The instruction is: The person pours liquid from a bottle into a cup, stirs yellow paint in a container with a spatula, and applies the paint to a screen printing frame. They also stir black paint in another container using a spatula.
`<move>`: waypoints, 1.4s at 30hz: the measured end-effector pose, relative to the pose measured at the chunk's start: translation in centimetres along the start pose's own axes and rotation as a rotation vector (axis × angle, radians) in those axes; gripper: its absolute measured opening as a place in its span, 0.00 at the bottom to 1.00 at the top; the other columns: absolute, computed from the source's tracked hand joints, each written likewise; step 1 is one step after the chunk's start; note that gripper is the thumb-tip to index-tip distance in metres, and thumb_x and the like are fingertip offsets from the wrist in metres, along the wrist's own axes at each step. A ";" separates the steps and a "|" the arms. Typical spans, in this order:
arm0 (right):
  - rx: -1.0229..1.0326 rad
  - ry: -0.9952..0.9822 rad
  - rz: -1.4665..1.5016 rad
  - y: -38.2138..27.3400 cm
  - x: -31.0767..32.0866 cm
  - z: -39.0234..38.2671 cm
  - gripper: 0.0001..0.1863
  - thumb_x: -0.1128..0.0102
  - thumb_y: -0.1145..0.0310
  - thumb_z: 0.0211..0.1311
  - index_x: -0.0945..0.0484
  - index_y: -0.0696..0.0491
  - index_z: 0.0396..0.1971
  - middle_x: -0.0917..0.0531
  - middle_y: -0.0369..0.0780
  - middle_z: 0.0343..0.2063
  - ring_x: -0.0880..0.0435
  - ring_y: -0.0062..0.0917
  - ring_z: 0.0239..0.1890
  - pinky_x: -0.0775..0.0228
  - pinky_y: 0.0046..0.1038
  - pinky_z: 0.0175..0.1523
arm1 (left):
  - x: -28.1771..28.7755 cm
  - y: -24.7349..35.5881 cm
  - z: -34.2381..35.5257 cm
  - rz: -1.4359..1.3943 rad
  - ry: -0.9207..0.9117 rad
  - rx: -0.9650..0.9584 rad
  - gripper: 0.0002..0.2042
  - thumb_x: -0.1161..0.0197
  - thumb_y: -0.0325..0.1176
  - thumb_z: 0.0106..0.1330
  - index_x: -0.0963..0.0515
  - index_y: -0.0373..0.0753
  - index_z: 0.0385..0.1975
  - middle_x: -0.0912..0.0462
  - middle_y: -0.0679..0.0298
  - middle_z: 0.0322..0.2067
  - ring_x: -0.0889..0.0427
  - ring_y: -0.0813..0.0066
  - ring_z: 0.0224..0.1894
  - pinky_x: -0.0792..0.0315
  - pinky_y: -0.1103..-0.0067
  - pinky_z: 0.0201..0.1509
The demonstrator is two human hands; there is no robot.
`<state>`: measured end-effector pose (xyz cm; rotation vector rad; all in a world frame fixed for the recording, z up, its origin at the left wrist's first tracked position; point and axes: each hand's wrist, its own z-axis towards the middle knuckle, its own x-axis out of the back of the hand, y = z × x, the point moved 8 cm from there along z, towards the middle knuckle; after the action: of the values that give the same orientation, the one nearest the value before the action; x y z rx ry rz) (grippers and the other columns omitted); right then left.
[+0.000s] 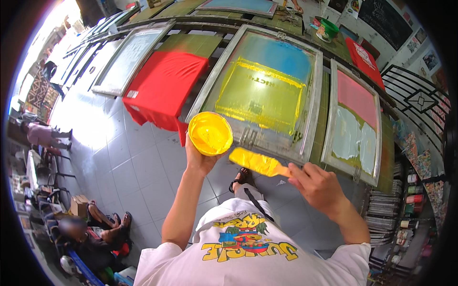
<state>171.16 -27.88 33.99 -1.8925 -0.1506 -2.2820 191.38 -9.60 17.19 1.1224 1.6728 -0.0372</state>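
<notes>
My left hand [201, 159] is wrapped round a small tub of yellow ink [210, 134], its open top tilted toward me. In my right hand [318, 185] is the wooden handle of a spatula [257, 162], its blade thickly coated with the same yellow. The blade points left and hangs in the air beside the tub, apart from it. Just beyond both hands lies a framed printing screen [315, 102], its mesh see-through, with a band of yellow ink round a rectangle and blue toward the far end.
To the left, a red T-shirt [164, 83] drapes over a board. A second framed screen [355, 121], pink and pale, lies to the right. A green tub [327, 29] stands farther back. A person [95, 236] sits at the lower left; stacked frames [384, 214] stand at the lower right.
</notes>
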 end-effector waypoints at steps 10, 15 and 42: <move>-0.783 -0.132 1.761 5.9 -14.3 7.9 0.19 0.51 0.61 0.81 0.23 0.58 0.32 0.26 0.31 0.17 0.32 0.12 0.16 0.40 0.21 0.22 | -5.7 -0.7 11.9 -0.096 -0.212 -0.055 0.28 0.60 0.57 0.78 0.26 0.43 0.61 0.20 0.60 0.57 0.20 0.62 0.59 0.26 0.63 0.64; -0.854 -0.131 1.674 7.6 -15.5 8.1 0.18 0.50 0.60 0.81 0.21 0.59 0.35 0.26 0.31 0.16 0.32 0.11 0.17 0.41 0.20 0.22 | -8.2 1.3 15.6 -0.037 -0.262 -0.018 0.24 0.55 0.53 0.77 0.27 0.42 0.60 0.18 0.55 0.52 0.16 0.55 0.51 0.20 0.57 0.55; -1.422 0.179 0.271 6.5 -5.7 5.1 0.13 0.36 0.62 0.70 0.14 0.56 0.44 0.20 0.39 0.23 0.20 0.28 0.23 0.29 0.31 0.31 | -7.4 3.3 25.8 -0.111 -0.517 0.685 0.29 0.36 0.52 0.65 0.28 0.43 0.63 0.20 0.57 0.56 0.26 0.56 0.62 0.46 0.48 0.77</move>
<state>178.38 -32.92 29.10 -1.7825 2.0526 -2.4284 212.48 -26.00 13.38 1.3597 1.2649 -0.9511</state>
